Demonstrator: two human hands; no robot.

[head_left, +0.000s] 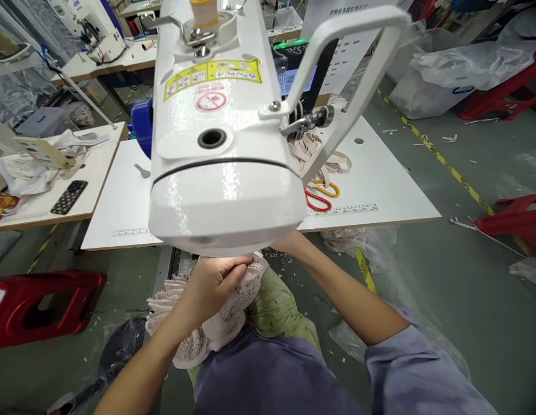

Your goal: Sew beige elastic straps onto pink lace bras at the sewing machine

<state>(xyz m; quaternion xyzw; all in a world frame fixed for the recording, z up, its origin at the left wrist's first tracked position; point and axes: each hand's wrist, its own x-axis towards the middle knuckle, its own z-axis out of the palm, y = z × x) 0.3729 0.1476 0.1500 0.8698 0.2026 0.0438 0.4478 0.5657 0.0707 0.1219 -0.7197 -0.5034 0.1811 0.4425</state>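
A white sewing machine [225, 196] fills the middle of the view, its rounded head above my hands. My left hand [218, 282] is closed on pale pink lace fabric [246, 291], thumb pressed against the fingers, just below the front of the machine head. More of the pale fabric hangs in gathered folds over my lap. My right hand [287, 241] reaches under the right side of the machine head; its fingers are hidden there. Scissors [322, 200] with red and yellow handles lie on the white table [380, 173] right of the machine, next to pale straps [313, 153].
A phone [69, 197] lies on the neighbouring table at left. Red stools [47, 308] stand on the floor at both sides. A metal frame [358, 75] juts from the machine's right. Plastic-covered bins [436, 86] stand at the far right.
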